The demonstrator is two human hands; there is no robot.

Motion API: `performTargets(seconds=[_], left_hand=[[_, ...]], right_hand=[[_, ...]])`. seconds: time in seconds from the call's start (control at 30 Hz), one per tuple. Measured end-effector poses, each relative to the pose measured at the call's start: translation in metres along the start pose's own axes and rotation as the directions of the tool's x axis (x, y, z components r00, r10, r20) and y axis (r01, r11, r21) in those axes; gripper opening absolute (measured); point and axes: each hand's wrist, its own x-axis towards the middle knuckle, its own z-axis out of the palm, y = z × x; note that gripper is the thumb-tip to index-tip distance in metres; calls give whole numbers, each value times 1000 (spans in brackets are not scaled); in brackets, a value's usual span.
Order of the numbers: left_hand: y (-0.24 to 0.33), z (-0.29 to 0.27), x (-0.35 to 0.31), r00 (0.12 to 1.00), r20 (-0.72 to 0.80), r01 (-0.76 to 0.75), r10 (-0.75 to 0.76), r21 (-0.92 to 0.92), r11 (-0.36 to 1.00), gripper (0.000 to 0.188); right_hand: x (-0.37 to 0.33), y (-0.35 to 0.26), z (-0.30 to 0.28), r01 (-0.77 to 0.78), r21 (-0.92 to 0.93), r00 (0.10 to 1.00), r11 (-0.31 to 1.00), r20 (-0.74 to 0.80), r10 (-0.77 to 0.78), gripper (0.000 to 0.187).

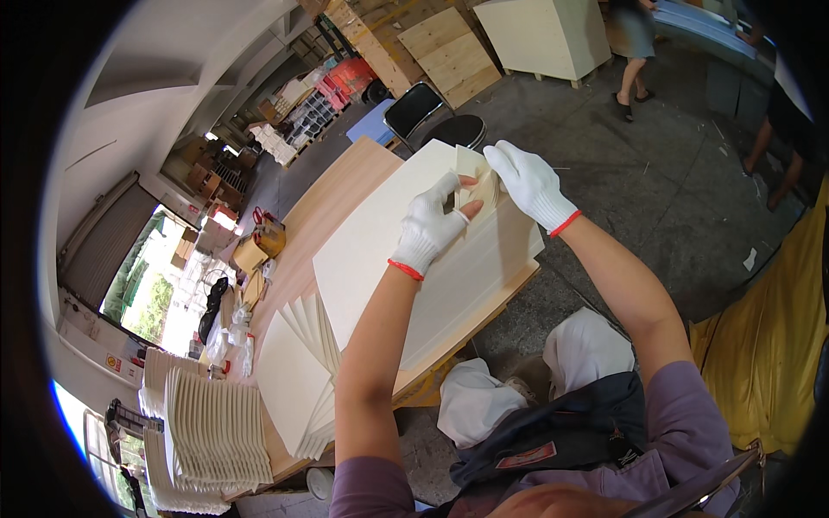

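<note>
My left hand (429, 226), in a white knitted glove with bare fingertips at thumb and forefinger, curls against a small fanned bundle of cream sheets (471, 164). On the bundle's right side, my right hand (527, 179), also gloved in white with a red cuff, grips its edge. Under both hands lies a large off-white sheet stack (380, 250) with flat, layered edges. What the inner fingers of each hand do behind the sheets is partly hidden.
A wood-grain table (332, 181) carries fanned off-white sheets (294, 371), thick wavy-edged stacks (216, 423) and a yellow container (269, 235). Beyond stands a black chair (453, 129). A pale crate (548, 39) and people's legs (635, 82) are farther off. Yellow fabric (760, 345) hangs at right.
</note>
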Motion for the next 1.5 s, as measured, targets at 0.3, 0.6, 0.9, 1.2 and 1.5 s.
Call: performTargets(seconds=[0.3,0.6,0.9,1.2,1.5], left_hand=[[-2,2,-2,995,-92,-39,31,-85,996,35],[0,1,1,999,26,31,-31,9,999,39],[-1,3,-2,999,-43,-27,26,-41,999,31],[11,-1,-3,999,26,35,-39,122,992,27],[5,6,-2,997,-44,-62,66,87,994,33]], right_hand=[[-4,-8,-4,-30,-69,999,997,25,32,55],[-2,1,0,7,-41,1000,999,-13,-8,54],[-4,-5,-5,-61,25,997,998,38,60,55],[-4,0,0,-30,-11,1000,999,-4,30,52],[-3,1,-2,-32,-19,999,999,-14,32,52]])
